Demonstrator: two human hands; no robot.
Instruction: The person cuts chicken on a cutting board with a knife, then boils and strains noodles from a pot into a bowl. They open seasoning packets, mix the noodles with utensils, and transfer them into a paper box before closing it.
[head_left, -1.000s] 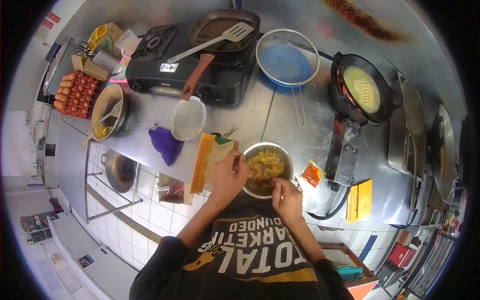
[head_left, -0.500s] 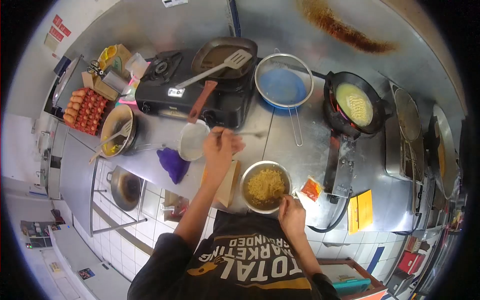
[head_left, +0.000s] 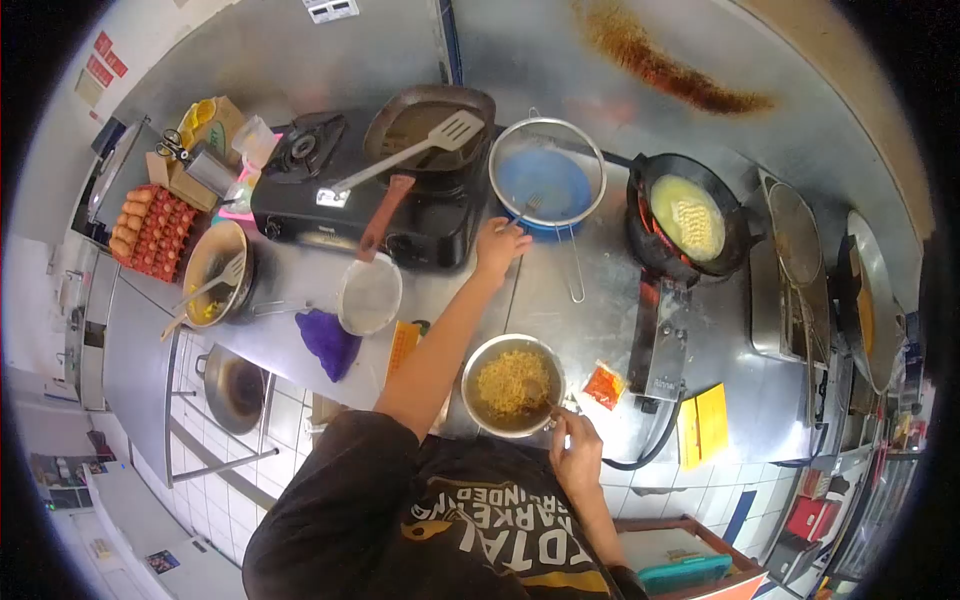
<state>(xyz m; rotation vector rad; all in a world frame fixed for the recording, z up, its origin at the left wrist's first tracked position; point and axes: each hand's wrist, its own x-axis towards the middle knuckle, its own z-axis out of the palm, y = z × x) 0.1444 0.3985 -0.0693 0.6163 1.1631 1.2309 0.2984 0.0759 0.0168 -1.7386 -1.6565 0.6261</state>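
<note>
My left hand [head_left: 498, 248] is stretched forward, closed on the handle of a fork [head_left: 530, 205] whose tines lie over the mesh of a strainer [head_left: 548, 165]. The strainer rests on a blue bowl [head_left: 545, 190]. Near my body, my right hand [head_left: 576, 447] pinches the handle of a spoon [head_left: 536, 392] that dips into a metal bowl [head_left: 472, 402]. Cooked noodles [head_left: 512, 382] fill the middle of that bowl. Right of it lies a red seasoning packet [head_left: 604, 386]. A pale noodle block [head_left: 694, 226] sits in liquid in a black wok [head_left: 735, 245] over a lit burner.
A black stove [head_left: 330, 215] carries a grill pan [head_left: 400, 115] with a spatula [head_left: 415, 150] across it. A small strainer [head_left: 370, 298], a purple cloth [head_left: 327, 343], a used pan [head_left: 222, 312] and egg trays [head_left: 160, 235] stand left. A yellow notebook [head_left: 703, 427] lies right.
My left hand has moved from beside the metal bowl, forward to the blue bowl, with the fork in it. My right hand has stayed by the metal bowl's rim. The camera view has shifted.
</note>
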